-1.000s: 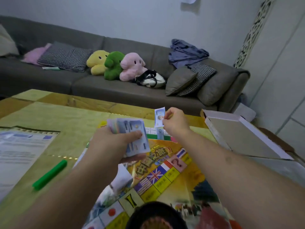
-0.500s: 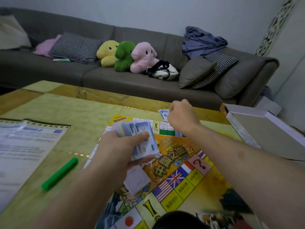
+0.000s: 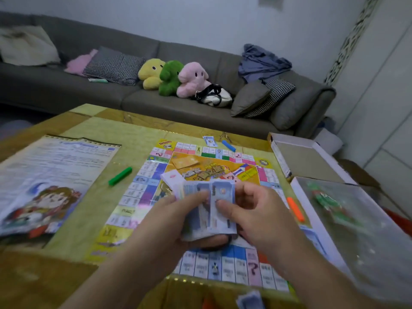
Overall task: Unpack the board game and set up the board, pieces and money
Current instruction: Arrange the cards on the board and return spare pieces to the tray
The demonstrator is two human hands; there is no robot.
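My left hand (image 3: 178, 216) grips money stack (image 3: 200, 206); right hand (image 3: 252, 210) pinches top note (image 3: 223, 208), long axis pointing away; dealt pile (image 3: 210, 141) lies far ahead.

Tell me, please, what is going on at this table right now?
A person is setting up a board game. The left hand holds a stack of play money, and the right hand pinches the top note. The board lies open on the table, with a few notes and a blue stick at its far edge. A green stick and an orange stick lie at its sides.
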